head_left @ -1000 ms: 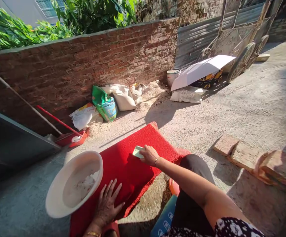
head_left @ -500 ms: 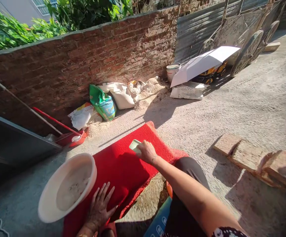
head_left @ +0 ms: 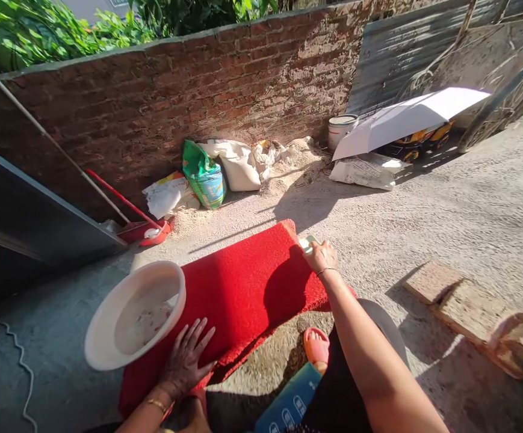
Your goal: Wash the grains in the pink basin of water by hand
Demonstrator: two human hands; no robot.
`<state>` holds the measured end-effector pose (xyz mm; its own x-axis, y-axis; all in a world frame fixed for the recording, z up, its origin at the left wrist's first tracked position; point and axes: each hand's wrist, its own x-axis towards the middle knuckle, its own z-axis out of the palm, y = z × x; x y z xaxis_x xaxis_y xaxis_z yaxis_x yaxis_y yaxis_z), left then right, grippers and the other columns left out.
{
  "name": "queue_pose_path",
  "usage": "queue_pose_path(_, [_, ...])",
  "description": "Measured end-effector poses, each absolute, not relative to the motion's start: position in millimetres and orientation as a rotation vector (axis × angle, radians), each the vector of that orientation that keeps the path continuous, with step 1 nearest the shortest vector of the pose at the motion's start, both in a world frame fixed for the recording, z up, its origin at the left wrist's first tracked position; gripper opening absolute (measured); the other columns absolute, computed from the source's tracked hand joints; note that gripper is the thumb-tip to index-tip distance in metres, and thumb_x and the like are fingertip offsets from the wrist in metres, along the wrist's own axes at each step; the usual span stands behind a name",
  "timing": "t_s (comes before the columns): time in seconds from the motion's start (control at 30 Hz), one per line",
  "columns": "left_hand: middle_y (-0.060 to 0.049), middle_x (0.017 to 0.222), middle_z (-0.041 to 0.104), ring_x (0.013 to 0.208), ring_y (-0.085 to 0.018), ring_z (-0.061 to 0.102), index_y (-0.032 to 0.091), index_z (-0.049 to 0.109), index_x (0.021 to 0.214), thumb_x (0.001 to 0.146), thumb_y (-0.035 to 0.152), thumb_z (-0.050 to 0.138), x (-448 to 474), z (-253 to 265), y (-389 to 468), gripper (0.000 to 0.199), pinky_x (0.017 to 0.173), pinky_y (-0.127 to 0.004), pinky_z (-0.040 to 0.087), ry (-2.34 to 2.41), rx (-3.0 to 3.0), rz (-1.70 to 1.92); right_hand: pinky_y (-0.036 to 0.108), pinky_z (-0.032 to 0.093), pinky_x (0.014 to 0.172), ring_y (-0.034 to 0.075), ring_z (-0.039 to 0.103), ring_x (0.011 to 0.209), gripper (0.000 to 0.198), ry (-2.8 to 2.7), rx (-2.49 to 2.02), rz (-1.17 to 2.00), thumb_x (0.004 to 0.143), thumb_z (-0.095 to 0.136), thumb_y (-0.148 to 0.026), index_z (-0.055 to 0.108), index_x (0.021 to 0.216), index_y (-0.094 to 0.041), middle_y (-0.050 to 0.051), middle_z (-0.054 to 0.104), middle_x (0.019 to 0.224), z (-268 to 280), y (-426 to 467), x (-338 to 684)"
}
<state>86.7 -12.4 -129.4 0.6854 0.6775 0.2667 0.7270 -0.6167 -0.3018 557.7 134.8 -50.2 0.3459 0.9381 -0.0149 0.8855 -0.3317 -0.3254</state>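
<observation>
A thick red rug (head_left: 238, 270) lies in front of me, partly in sunlight. My right hand (head_left: 324, 257) is closed around a pale green scrubbing brush (head_left: 307, 243) at the rug's right end; its underside is hidden. Fingers spread, my left hand (head_left: 189, 356) rests flat on the rug's near left part. Just beyond that hand, a pale round basin (head_left: 94, 325) with cloudy water and small dark bits in it stands tilted against the rug's left side.
Sacks (head_left: 204, 183) and spilled grain line the brick wall (head_left: 189, 102). A red dustpan (head_left: 157, 233) is at the left. Several bricks (head_left: 460, 307) lie at the right. A blue box (head_left: 288, 400) and my sandalled foot (head_left: 316, 347) are near me.
My right hand has moved the brush right, from the middle of the rug to its right end. The left hand stays spread on the rug. The view has shifted slightly left.
</observation>
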Motion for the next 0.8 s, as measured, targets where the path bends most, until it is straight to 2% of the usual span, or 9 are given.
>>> queue_pose_path(0.13, [-0.015, 0.148, 0.045, 0.137, -0.033, 0.039, 0.022, 0.050, 0.141, 0.079, 0.056, 0.062, 88, -128, -14, 0.071, 0.114, -0.048, 0.024, -1.135, -2.511, -0.155, 0.036, 0.041, 0.083, 0.025, 0.056, 0.096, 0.041, -1.682, -2.241, 0.231, 0.089, 0.054, -0.043, 0.067, 0.119, -0.017, 0.016, 0.057, 0.111, -50, 134, 544])
queue_pose_path(0.3, [-0.014, 0.150, 0.044, 0.137, -0.032, 0.039, 0.024, 0.048, 0.142, 0.079, 0.055, 0.062, 90, -124, -17, 0.072, 0.114, -0.048, 0.024, -1.153, -2.515, -0.125, 0.034, 0.040, 0.085, 0.022, 0.054, 0.097, 0.035, -2.160, -1.739, 0.348, 0.086, 0.060, -0.047, 0.068, 0.113, -0.025, 0.010, 0.057, 0.112, -62, 115, 433])
queue_pose_path(0.43, [-0.015, 0.151, 0.042, 0.138, -0.032, 0.038, 0.022, 0.048, 0.142, 0.076, 0.052, 0.064, 91, -123, -18, 0.074, 0.113, -0.048, 0.024, -1.155, -2.521, -0.130, 0.036, 0.039, 0.088, 0.023, 0.053, 0.098, 0.035, -2.410, -1.431, 0.369, 0.088, 0.058, -0.047, 0.067, 0.112, -0.024, 0.011, 0.057, 0.112, -70, 97, 372])
queue_pose_path(0.57, [-0.015, 0.149, 0.044, 0.138, -0.032, 0.038, 0.022, 0.049, 0.142, 0.077, 0.051, 0.064, 92, -122, -18, 0.072, 0.114, -0.048, 0.023, -1.156, -2.528, -0.133, 0.034, 0.041, 0.086, 0.023, 0.055, 0.098, 0.035, -2.342, -1.594, 0.419, 0.086, 0.060, -0.046, 0.067, 0.112, -0.025, 0.010, 0.057, 0.110, -70, 108, 387])
queue_pose_path(0.8, [-0.015, 0.150, 0.043, 0.139, -0.032, 0.037, 0.023, 0.049, 0.142, 0.077, 0.053, 0.065, 94, -122, -19, 0.074, 0.115, -0.049, 0.020, -1.193, -2.541, -0.149, 0.036, 0.046, 0.084, 0.023, 0.060, 0.093, 0.048, -1.718, -2.217, 0.487, 0.082, 0.061, -0.049, 0.064, 0.122, -0.023, 0.012, 0.055, 0.111, -57, 140, 510])
